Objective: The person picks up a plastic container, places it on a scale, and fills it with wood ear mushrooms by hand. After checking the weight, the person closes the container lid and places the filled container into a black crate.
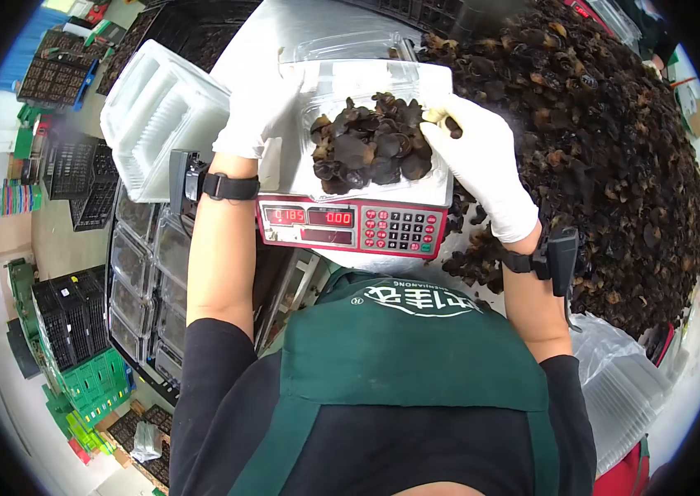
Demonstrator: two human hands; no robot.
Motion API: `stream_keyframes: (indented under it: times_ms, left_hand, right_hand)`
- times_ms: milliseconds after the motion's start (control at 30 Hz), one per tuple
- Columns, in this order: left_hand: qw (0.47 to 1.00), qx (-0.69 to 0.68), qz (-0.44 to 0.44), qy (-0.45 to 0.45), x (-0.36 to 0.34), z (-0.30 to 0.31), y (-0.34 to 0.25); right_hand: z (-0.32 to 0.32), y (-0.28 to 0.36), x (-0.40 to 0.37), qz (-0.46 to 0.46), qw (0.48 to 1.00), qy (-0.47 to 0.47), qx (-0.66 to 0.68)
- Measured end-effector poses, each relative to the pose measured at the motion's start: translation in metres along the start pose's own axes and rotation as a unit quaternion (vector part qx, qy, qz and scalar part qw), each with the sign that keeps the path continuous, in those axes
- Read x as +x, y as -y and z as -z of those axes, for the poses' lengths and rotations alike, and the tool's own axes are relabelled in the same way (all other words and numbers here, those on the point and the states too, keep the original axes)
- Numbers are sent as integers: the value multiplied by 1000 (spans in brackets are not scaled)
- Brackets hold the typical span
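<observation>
A clear plastic clamshell tray [342, 78] sits on a red digital scale [350, 227], filled with dark dried wood-ear mushrooms [371, 149]. My left hand [255, 112], in a white glove, rests on the tray's left edge. My right hand [482, 161], also gloved, pinches a small piece of mushroom [449, 126] at the tray's right edge. Both wrists wear black bands with small devices.
A big heap of loose dried mushrooms [606, 149] covers the table to the right. A stack of empty clear trays [160, 116] stands left of the scale, and more trays [623, 397] lie at lower right. Packed trays [139, 273] and green and black crates [77, 347] sit below left.
</observation>
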State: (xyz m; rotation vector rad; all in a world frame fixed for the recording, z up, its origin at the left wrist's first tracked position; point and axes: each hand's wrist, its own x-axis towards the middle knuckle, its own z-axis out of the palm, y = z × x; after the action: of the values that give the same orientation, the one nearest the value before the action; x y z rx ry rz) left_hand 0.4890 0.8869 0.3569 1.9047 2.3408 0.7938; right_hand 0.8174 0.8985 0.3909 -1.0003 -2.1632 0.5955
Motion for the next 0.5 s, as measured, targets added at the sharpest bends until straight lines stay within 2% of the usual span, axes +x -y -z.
stream_keyframes:
  times_ms: [100, 133, 200, 233, 267, 300, 367, 433, 467, 500]
  left_hand:
    - [999, 7, 14, 50, 10, 5, -12]
    - [999, 39, -22, 8, 12, -3, -5]
    - [988, 103, -90, -77, 13, -22, 16]
    - [987, 101, -99, -81, 14, -21, 17]
    - [986, 98, -108, -86, 15, -20, 16]
    - [985, 95, -115, -91, 16, -18, 15]
    - [995, 61, -65, -54, 23, -18, 17]
    - [999, 34, -28, -31, 27, -21, 17]
    - [999, 24, -17, -26, 28, -24, 14]
    - [1000, 14, -7, -21, 30, -26, 12]
  right_hand:
    - [4, 1, 4, 11, 998, -1, 61]
    - [6, 0, 6, 19, 996, -3, 91]
    - [15, -4, 5, -60, 973, 28, 221]
    - [23, -5, 4, -98, 953, 43, 285]
    - [42, -1, 2, -230, 901, 91, 356]
    - [45, -18, -4, -263, 864, 99, 418]
    - [45, -49, -28, -248, 758, 31, 603]
    - [47, -64, -46, -347, 664, -71, 658]
    - [48, -78, -53, -317, 620, -37, 717]
    - [47, -88, -63, -317, 609, -37, 726]
